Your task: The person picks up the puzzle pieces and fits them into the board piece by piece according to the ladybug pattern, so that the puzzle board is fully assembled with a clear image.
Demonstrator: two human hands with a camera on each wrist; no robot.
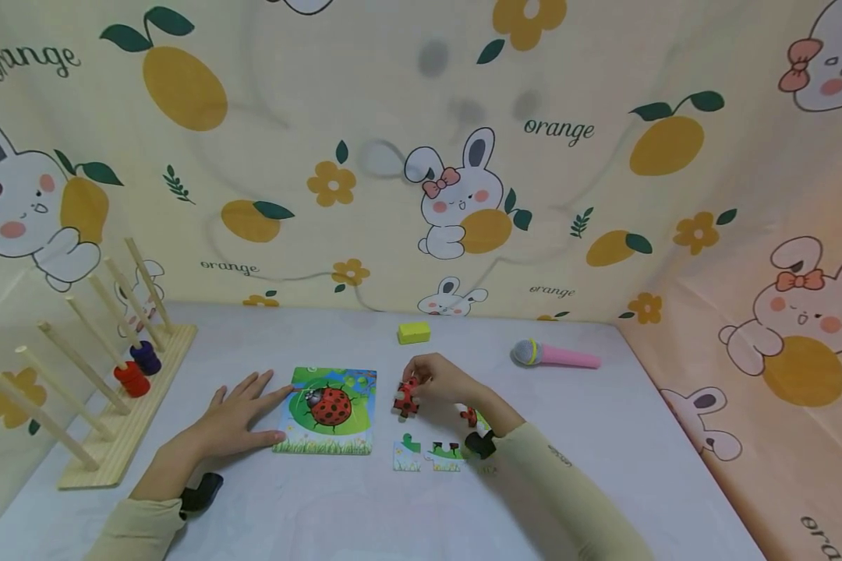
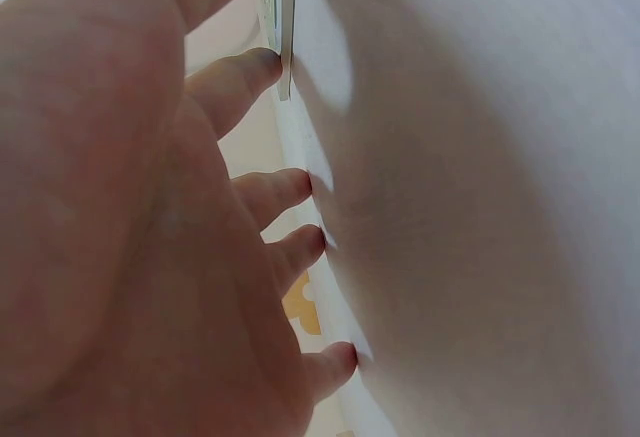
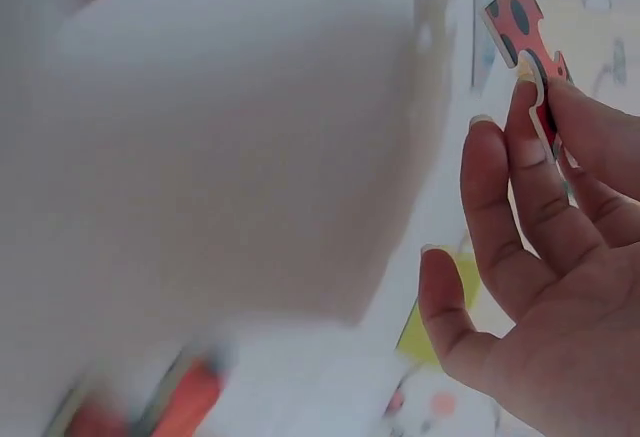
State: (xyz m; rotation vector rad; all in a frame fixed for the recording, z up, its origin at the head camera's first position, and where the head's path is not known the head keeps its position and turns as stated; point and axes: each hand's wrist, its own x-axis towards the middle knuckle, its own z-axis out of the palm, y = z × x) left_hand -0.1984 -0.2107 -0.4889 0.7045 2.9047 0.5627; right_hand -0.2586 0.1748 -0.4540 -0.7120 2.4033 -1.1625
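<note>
A square ladybug picture board (image 1: 331, 407) lies flat on the table. My left hand (image 1: 233, 421) is spread at its left side, thumb and index finger touching the edge, the other fingertips on the tabletop in the left wrist view. My right hand (image 1: 447, 383) pinches a red, black-spotted jigsaw piece (image 3: 517, 19) between thumb and fingers, held tilted to the right of the board. Whether it is one piece or several joined, I cannot tell. Below it lie two green-and-white jigsaw pieces, the left one (image 1: 408, 460) and the right one (image 1: 446, 461). Another red piece (image 1: 468, 418) is partly hidden by my right wrist.
A yellow block (image 1: 414, 333) sits behind my right hand. Toward the back right lies a pink toy microphone (image 1: 564, 357). On the left stands a wooden peg rack (image 1: 156, 372) with red rings (image 1: 132, 379) and dark blue rings (image 1: 145, 358). A patterned cloth backs the table.
</note>
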